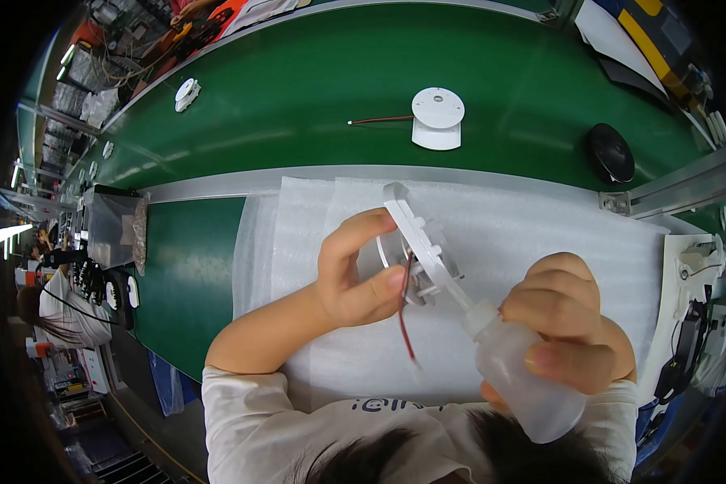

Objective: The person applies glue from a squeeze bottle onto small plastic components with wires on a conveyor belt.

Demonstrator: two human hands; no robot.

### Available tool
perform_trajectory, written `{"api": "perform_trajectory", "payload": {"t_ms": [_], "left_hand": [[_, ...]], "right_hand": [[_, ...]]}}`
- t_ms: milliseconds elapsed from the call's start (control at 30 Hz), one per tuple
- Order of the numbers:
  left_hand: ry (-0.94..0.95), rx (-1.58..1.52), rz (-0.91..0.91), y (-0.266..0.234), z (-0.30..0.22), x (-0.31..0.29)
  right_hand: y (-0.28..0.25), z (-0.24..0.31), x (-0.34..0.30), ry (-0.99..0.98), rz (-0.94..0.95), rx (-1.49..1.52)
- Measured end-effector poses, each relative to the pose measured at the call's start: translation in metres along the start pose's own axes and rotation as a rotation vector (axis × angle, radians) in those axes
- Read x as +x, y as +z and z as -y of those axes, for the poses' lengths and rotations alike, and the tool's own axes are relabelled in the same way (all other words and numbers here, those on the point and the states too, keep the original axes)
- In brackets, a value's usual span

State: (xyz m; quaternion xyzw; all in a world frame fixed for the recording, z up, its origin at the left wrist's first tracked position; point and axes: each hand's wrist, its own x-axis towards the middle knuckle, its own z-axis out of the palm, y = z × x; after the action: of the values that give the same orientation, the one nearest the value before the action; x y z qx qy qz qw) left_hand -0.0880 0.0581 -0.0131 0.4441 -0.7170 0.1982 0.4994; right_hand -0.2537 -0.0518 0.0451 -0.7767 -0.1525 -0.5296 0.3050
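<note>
My left hand [361, 270] grips a white plastic assembly [418, 242] by its edge, thumb on one side and fingers on the other. The part is tilted, with a flat bar-like side, a round disc and small posts showing. A red and black wire [404, 327] dangles from it. In my right hand [560, 327] is a translucent squeeze bottle [524, 379], its fingers wrapped round the body. The bottle's narrow nozzle points up and left, and its tip meets or nearly meets the lower end of the assembly; contact is hard to tell.
White foam sheet [322, 218] covers the bench under my hands. Beyond a metal rail, a green belt [298, 97] carries a similar white part [438, 113] with a wire, another white part [187, 94] and a black round object [610, 153]. A clear bin [112, 230] stands left.
</note>
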Motion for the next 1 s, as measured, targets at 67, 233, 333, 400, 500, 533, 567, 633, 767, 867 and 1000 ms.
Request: {"api": "perform_trajectory", "payload": {"t_ms": [67,233,333,400,500,533,567,633,767,867,1000], "left_hand": [[-0.055,-0.041,-0.018,0.002,-0.002,0.000],[-0.150,-0.186,-0.075,0.007,-0.005,0.001],[-0.187,-0.216,-0.073,0.006,-0.005,0.003],[-0.187,-0.245,-0.067,0.005,-0.004,0.003],[-0.213,-0.115,0.044,-0.001,-0.006,0.004],[-0.213,-0.115,0.044,-0.001,-0.007,0.004],[-0.239,-0.092,0.048,-0.001,-0.009,0.004],[-0.264,-0.067,0.053,-0.001,-0.009,0.003],[-0.314,-0.211,0.059,0.000,-0.005,-0.002],[-0.393,-0.355,0.024,0.003,-0.008,-0.006],[-0.554,-0.496,-0.001,0.004,-0.011,-0.005]], "right_hand": [[-0.002,-0.002,-0.001,-0.023,0.029,-0.004],[-0.001,-0.001,-0.003,-0.012,0.015,-0.008],[-0.001,-0.002,-0.004,-0.009,0.011,-0.005],[0.001,-0.003,-0.005,-0.011,0.004,-0.003],[0.001,-0.003,-0.006,-0.017,-0.017,0.005],[0.001,-0.003,-0.006,-0.018,-0.016,0.005],[0.000,-0.003,-0.006,-0.019,-0.016,0.005],[0.002,-0.005,-0.006,-0.026,-0.022,0.006],[0.000,-0.006,-0.006,-0.033,-0.017,0.010],[0.000,-0.007,-0.006,-0.042,0.004,-0.052],[-0.001,-0.009,-0.009,-0.053,-0.017,-0.035]]}}
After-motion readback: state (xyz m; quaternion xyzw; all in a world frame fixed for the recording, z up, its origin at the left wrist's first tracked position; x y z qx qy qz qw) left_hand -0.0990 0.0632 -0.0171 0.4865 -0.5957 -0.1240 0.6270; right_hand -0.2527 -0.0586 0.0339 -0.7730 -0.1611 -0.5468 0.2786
